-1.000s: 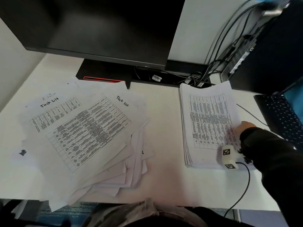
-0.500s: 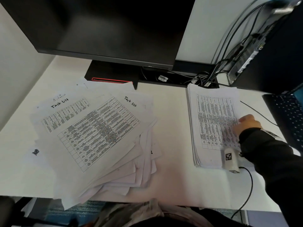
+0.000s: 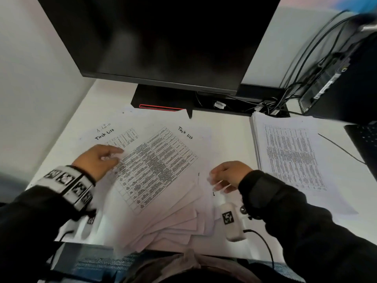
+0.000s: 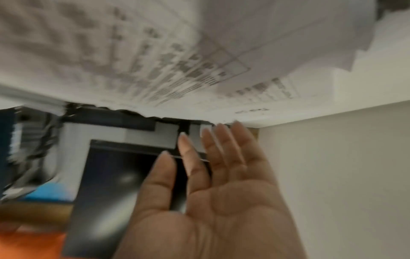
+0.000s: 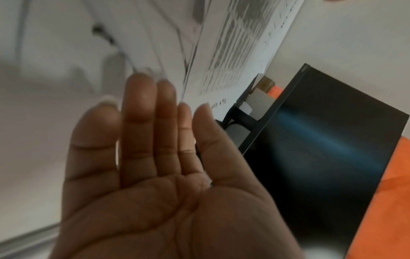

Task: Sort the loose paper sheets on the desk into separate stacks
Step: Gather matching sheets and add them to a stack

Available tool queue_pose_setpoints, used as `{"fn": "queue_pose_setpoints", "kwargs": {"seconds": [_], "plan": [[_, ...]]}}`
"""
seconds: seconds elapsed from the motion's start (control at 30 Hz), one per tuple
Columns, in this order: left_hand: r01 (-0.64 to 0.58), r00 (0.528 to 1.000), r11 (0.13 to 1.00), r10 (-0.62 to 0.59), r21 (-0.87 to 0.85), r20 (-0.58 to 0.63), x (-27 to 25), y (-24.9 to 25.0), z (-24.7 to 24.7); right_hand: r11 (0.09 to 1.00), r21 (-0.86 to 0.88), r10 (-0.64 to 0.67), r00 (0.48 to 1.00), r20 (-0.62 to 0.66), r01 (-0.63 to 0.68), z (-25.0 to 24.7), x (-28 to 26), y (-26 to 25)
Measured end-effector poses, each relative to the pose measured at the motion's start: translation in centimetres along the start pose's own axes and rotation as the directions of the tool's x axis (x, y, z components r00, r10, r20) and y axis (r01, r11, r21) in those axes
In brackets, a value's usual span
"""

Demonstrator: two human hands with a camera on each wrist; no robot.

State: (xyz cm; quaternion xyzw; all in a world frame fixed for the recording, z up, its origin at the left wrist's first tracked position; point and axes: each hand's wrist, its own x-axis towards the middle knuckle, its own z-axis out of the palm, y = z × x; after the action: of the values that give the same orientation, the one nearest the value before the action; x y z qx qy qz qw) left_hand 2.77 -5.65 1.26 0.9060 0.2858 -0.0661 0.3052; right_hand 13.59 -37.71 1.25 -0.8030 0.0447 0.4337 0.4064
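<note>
A fanned heap of loose white sheets [image 3: 155, 180] with printed tables and handwritten "Task list" covers the left and middle of the white desk [image 3: 228, 144]. A squared stack of printed sheets [image 3: 291, 156] lies at the right. My left hand [image 3: 110, 158] hovers over the heap's left side, fingers [image 4: 221, 140] straight and holding nothing. My right hand [image 3: 222, 178] is at the heap's right edge, fingers [image 5: 142, 112] straight, their tips at the sheet edges; I cannot tell whether they touch.
A black monitor [image 3: 163, 37] on its stand [image 3: 163, 99] looms behind the heap. Cables [image 3: 271, 103] and a black computer box [image 3: 346, 82] fill the back right. A keyboard [image 3: 365, 137] lies at the far right. The heap overhangs the desk's near edge.
My right hand left the right stack and moved left to the heap's right edge. My left hand came into view over the heap. The view shifted.
</note>
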Motion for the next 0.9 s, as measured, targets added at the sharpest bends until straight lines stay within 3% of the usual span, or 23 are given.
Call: {"fn": "queue_pose_setpoints", "kwargs": {"seconds": [0.13,0.27,0.43,0.5,0.63,0.7,0.77,0.9], "plan": [[0.144,0.989,0.947,-0.142,0.287,-0.027,3.0,-1.7,0.5,0.997,0.039,0.069,0.997,-0.031,-0.067,2.6,0.6,-0.4],[0.14,0.987,0.934,-0.16,0.327,0.032,3.1,-1.7,1.9,0.996,-0.003,0.092,0.996,-0.008,-0.092,3.9,0.9,-0.3],[0.062,0.954,0.961,-0.137,0.27,0.266,2.8,-0.5,2.8,0.994,-0.064,0.083,0.996,-0.026,-0.084,4.8,1.6,-0.3],[0.021,0.948,0.964,-0.104,0.266,0.301,2.3,0.0,2.7,0.994,-0.082,0.071,0.995,-0.069,-0.077,5.0,1.7,-0.3],[0.125,0.965,0.989,-0.141,0.084,0.221,0.4,-1.1,0.9,0.997,-0.067,0.033,0.975,-0.218,-0.048,5.4,2.5,-0.5],[0.205,0.961,0.979,-0.203,0.007,0.187,-0.7,-3.1,-0.1,0.998,-0.064,-0.002,0.94,-0.341,-0.021,5.4,2.9,-1.0],[0.309,0.942,0.948,-0.296,-0.069,0.159,-1.8,-5.1,-0.9,0.994,-0.106,-0.071,0.901,-0.427,0.029,5.4,3.2,-1.6],[0.452,0.891,0.864,-0.448,-0.224,0.069,-2.6,-8.0,-0.8,0.978,-0.158,-0.196,0.857,-0.477,0.136,6.1,3.4,-3.1]]}}
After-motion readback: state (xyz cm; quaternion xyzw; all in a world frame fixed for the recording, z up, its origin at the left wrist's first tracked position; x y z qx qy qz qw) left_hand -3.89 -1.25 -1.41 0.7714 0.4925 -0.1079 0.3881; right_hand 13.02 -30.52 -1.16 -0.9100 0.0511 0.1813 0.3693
